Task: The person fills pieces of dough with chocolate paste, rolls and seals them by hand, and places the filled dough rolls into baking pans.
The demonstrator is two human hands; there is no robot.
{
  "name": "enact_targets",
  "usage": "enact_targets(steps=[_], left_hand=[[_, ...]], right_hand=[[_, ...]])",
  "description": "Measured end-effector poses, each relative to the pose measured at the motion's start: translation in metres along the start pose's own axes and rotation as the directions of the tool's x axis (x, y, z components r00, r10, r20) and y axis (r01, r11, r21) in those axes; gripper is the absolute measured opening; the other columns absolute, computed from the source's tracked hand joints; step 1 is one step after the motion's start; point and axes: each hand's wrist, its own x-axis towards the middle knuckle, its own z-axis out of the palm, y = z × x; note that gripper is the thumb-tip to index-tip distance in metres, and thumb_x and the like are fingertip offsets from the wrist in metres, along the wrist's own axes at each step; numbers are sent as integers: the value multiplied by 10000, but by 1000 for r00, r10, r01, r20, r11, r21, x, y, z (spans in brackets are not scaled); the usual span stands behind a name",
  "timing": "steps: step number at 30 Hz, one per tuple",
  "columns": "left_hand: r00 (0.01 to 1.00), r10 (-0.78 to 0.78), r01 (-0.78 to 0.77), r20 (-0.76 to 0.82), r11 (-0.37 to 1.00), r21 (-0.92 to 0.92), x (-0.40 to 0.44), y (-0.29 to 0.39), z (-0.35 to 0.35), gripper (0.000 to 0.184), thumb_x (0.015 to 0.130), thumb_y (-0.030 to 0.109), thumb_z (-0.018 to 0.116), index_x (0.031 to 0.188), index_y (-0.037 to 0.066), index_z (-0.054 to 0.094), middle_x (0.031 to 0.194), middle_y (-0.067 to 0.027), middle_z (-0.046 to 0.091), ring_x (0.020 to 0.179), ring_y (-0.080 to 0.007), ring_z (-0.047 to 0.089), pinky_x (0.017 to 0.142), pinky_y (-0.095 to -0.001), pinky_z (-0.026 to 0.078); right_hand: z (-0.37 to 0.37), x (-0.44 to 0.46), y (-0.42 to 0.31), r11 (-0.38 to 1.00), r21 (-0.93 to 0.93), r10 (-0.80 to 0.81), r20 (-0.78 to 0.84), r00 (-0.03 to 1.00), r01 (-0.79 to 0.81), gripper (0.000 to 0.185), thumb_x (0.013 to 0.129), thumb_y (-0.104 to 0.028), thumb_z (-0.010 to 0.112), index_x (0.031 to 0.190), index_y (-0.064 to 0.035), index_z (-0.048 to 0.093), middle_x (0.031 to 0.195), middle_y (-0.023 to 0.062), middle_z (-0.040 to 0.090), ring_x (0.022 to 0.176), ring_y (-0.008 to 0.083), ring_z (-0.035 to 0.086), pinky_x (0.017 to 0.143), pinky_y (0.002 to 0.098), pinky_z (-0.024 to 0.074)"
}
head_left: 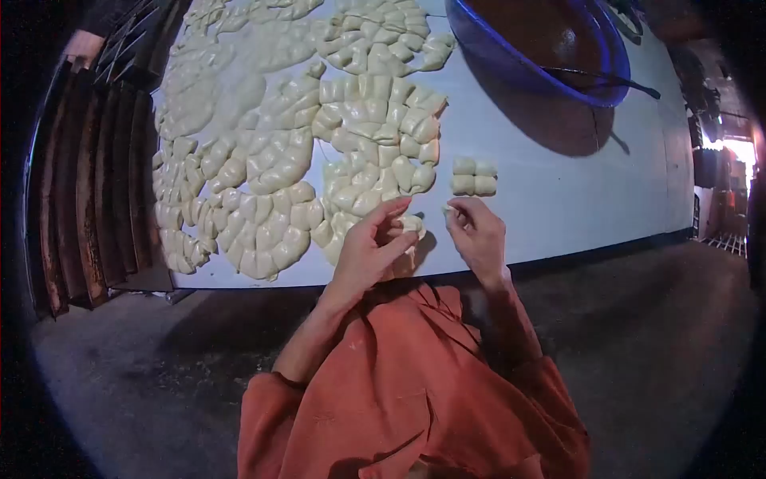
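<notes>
Orange clothing (399, 351), white table (574, 199), dim floor (638, 319); left hand (371, 246) cups dough (412, 225), right hand (480, 238) pinches dough scrap (447, 209).

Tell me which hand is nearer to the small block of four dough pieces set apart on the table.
Right. The right hand is just below the dough block in the view; the left hand is farther off, below and to its left.

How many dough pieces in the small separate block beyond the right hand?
4 visible, two by two: far-left piece, far-right piece, near-left piece and near-right piece. Anything underneath would be hidden.
</notes>
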Motion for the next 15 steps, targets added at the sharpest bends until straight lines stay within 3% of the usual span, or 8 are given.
enact_targets(steps=[1,3,4,5,7,9,11,15], left_hand=[[1000,4,-4,-11,1000,2,0,1,0,574,890,98,706,1421,52,494,1033,-52,660,887,-84,615,789,-242,506],[1000,-8,9,-24,997,79,0,6,5,656,899,44,671,1496,115,409,1116,-68,647,953,-109,609,818,-252,508],[1000,-24,23,6,993,118,0,11,6,733,894,33,666,1538,147,334,1075,-86,657,897,-104,620,775,-255,511],[1000,-23,22,6,993,117,0,19,8,733,894,33,666,1538,147,334,1075,-86,657,897,-104,620,775,-255,511],[997,23,-46,68,930,364,1,33,11,743,888,27,669,1539,150,333,1054,-106,667,828,-115,636,729,-269,519],[991,90,-121,94,907,404,6,25,11,770,876,35,693,1542,154,325,1042,-116,674,774,-129,642,694,-279,521],[982,161,-187,99,906,380,6,23,9,777,876,60,711,1543,149,323,1049,-120,671,787,-141,641,712,-280,520],[991,132,-132,14,974,183,6,20,10,825,861,103,757,1545,98,297,1070,-93,666,857,-101,624,759,-275,524]], right_hand=[[-1,-2,-2,1000,4,-9,6,1000,9,224,908,-73,621,1129,-51,654,936,69,683,788,184,661,723,284,533],[-3,-6,-3,856,476,164,121,979,-202,216,929,-72,602,1130,-10,647,946,41,685,799,114,622,732,250,516],[0,-5,-6,795,556,164,188,968,-243,237,944,-86,599,1161,1,632,942,22,668,804,80,582,730,238,500],[0,-5,-10,796,555,163,188,969,-242,237,944,-86,599,1161,1,632,942,22,668,804,80,582,730,238,500],[-2,0,-29,760,558,122,379,917,-332,248,945,-96,610,1169,10,620,956,24,674,797,83,589,724,235,498],[5,1,-20,884,427,33,348,937,-190,260,951,-129,625,1176,1,606,951,27,663,792,76,590,708,226,492],[-3,6,-23,715,512,196,506,840,-475,278,950,-160,645,1186,-24,590,925,32,659,766,66,589,666,212,475],[-2,6,-46,458,786,222,351,910,-415,276,959,-146,622,1210,-41,573,934,29,669,742,56,594,630,196,461]])
